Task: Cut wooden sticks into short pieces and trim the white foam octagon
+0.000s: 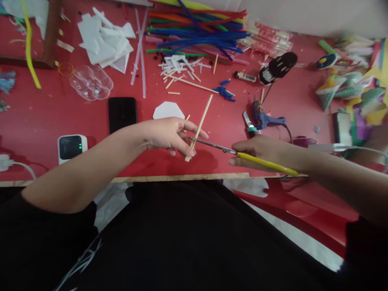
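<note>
My left hand [172, 135] pinches a thin wooden stick [202, 117] between thumb and fingers, just above the table's front edge. The stick slants up to the right, and a second short piece seems to lie beside its lower end. In my right hand [257, 151] is a pair of yellow-handled scissors [263, 162]. Their metal blades reach left to the stick near my left fingertips; whether they are closed on it I cannot tell. Behind my left hand lies a white octagonal card [168, 110], partly hidden by the hand.
Behind lie white paper strips [178, 64], blue bits [224, 92] and a pile of pipe cleaners [197, 30]. On the right are a glue gun [265, 115] and a utility knife [249, 123]. A black phone [122, 113] and a white device [72, 146] lie left.
</note>
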Demonstrator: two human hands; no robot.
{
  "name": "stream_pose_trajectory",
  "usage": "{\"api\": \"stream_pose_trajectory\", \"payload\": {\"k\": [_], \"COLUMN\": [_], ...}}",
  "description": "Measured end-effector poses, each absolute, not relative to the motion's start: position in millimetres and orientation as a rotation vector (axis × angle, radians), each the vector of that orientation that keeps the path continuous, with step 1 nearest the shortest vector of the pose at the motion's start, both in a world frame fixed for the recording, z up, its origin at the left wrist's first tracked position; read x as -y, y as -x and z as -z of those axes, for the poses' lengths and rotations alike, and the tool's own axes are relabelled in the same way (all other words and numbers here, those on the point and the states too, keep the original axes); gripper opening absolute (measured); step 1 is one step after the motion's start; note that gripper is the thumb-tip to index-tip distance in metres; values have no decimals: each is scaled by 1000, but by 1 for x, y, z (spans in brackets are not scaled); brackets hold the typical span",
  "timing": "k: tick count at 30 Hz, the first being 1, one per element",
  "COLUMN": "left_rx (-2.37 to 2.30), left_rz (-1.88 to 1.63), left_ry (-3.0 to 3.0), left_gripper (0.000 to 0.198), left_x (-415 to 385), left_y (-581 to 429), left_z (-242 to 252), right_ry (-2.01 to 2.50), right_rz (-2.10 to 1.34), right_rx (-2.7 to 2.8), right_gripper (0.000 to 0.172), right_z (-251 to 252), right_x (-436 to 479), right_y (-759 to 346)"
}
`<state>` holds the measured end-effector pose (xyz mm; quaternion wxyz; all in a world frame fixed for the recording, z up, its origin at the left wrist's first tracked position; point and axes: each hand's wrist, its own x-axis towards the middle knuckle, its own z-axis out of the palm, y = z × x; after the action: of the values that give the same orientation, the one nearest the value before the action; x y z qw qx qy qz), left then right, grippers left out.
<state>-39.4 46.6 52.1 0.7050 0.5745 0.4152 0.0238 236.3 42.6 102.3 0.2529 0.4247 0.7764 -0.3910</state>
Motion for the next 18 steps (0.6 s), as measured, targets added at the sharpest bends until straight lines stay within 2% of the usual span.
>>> {"api": "stream_pose_trajectory", "payload": {"k": [11, 18], "left_rx": [-919, -894], "left_rz": [-31, -154], "left_ry": [-1221, -1250], "left_gripper": [73, 63], "left_x": [-50, -48], "left_y": [39, 40], "left_z": [-66, -49], "right_ry": [-1190, -1183], "right_rz": [999, 995], "right_rx": [-2146, -2120], "right_gripper": [67, 64], "right_z": [-96, -93], "right_x": [-42, -42], "right_y": [-243, -238]}}
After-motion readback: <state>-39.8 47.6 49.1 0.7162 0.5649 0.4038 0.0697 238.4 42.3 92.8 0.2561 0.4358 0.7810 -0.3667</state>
